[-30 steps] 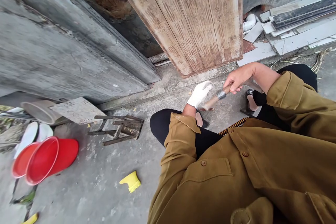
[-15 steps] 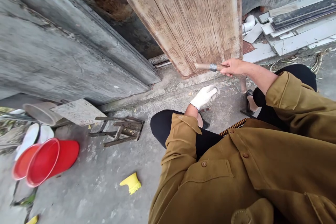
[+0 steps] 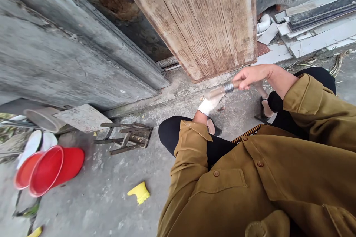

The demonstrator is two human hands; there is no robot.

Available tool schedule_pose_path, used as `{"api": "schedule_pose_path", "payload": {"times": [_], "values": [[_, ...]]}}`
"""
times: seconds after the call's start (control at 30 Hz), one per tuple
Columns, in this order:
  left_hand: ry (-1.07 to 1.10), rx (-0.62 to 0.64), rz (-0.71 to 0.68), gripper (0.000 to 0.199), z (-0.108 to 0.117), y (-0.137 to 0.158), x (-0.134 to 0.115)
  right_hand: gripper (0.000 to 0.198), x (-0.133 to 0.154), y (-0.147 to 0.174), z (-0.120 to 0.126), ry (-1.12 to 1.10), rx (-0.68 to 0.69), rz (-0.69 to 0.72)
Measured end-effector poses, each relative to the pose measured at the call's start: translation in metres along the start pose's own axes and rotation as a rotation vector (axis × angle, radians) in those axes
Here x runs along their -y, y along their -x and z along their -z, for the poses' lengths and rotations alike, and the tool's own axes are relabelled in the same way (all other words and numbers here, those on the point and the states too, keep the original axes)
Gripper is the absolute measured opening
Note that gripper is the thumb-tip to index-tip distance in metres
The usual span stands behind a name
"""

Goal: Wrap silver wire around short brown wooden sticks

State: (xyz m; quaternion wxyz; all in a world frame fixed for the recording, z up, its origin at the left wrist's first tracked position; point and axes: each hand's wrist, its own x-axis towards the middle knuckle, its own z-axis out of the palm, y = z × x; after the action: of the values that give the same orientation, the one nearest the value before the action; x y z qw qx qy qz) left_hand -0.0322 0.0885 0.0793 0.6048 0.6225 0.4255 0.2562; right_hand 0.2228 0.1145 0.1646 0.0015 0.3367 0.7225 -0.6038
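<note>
My right hand [image 3: 248,76], bare, is closed around a brown wooden stick [image 3: 217,92] with silvery wire [image 3: 228,87] wound round it. The stick points left and its far end is blurred. Under that end is my left hand [image 3: 209,106], in a white glove, its fingers partly covered by the stick. They look closed on a thin strand of the wire, which is hard to see now. A second brown stick-like piece [image 3: 260,89] slants down below my right wrist, near my right foot.
A worn wooden panel [image 3: 205,18] stands ahead. To the left are a small wooden stool [image 3: 130,137], red buckets [image 3: 46,170] and a yellow piece [image 3: 139,193] on the concrete. White boards and strips [image 3: 317,40] are stacked at the right.
My right hand has tipped the stick, bringing its left end down and toward me, over my gloved left hand. The left hand has shifted slightly left.
</note>
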Motion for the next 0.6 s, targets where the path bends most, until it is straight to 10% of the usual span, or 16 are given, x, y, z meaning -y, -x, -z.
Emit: {"api": "schedule_pose_path", "payload": {"times": [0.13,0.27,0.43,0.6], "values": [[0.064,0.169,-0.048,0.048,-0.003,0.002,0.000,0.030,0.001,0.004,0.008,-0.171,-0.526,0.122],[0.099,0.250,-0.024,0.048,-0.007,0.005,-0.008,0.032,-0.009,-0.009,0.009,-0.184,-0.720,0.046],[0.097,0.255,-0.002,0.047,-0.005,0.009,-0.015,0.029,-0.018,-0.018,0.012,0.074,-0.703,-0.230],[-0.019,0.034,0.028,0.040,0.008,0.009,-0.012,0.022,-0.023,-0.020,0.010,0.479,-0.339,-0.372]]}}
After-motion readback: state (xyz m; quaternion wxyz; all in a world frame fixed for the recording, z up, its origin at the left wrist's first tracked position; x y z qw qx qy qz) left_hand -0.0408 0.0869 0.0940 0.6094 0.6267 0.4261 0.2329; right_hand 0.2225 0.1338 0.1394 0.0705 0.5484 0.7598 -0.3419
